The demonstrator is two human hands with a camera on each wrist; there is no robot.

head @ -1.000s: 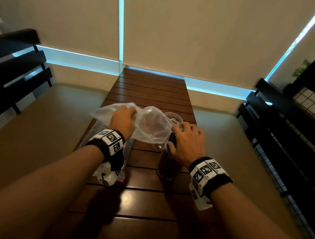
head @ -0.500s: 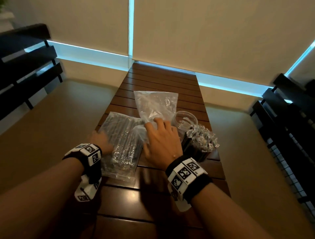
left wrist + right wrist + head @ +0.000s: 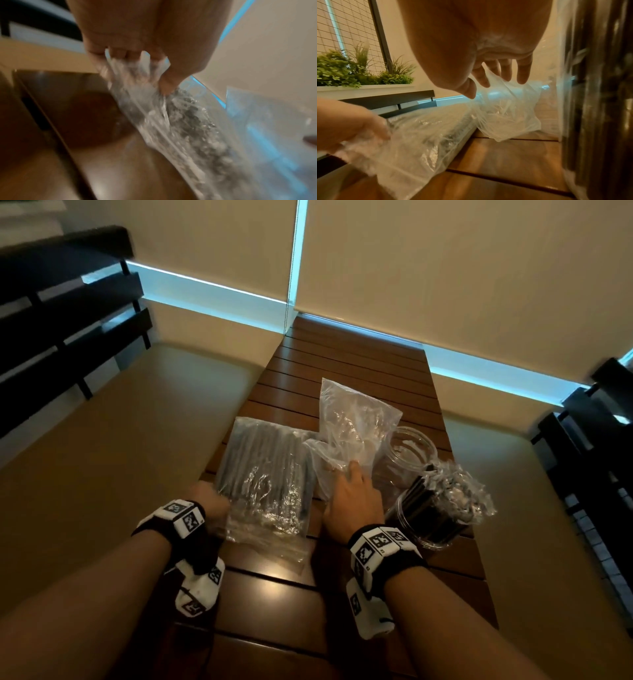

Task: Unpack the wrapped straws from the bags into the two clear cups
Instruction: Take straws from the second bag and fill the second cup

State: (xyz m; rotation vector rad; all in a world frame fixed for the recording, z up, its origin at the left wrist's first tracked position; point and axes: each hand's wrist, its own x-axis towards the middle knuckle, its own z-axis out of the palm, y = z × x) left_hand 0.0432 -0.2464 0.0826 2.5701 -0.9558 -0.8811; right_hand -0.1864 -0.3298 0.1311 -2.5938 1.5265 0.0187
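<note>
A clear bag full of dark wrapped straws (image 3: 267, 474) lies on the wooden slat table (image 3: 342, 361). My left hand (image 3: 214, 506) grips its near left edge, fingers curled into the plastic (image 3: 135, 65). An empty crumpled bag (image 3: 352, 426) lies just right of it. My right hand (image 3: 354, 474) rests on that bag's near end, the fingers (image 3: 523, 73) spread and straight. An empty clear cup (image 3: 412, 448) stands to the right. In front of it, a second clear cup (image 3: 433, 517) is packed with wrapped straws standing upright.
Beige bench seats (image 3: 137, 457) flank the narrow table on both sides, with dark slatted backrests (image 3: 68, 320) behind them. A planter with green plants (image 3: 342, 73) stands off to the left. The table's near end (image 3: 274, 594) is bare wood.
The emptied bag, held up over the cups a second ago, now lies on the table. My right hand left the filled cup for that bag. My left hand took hold of the full bag.
</note>
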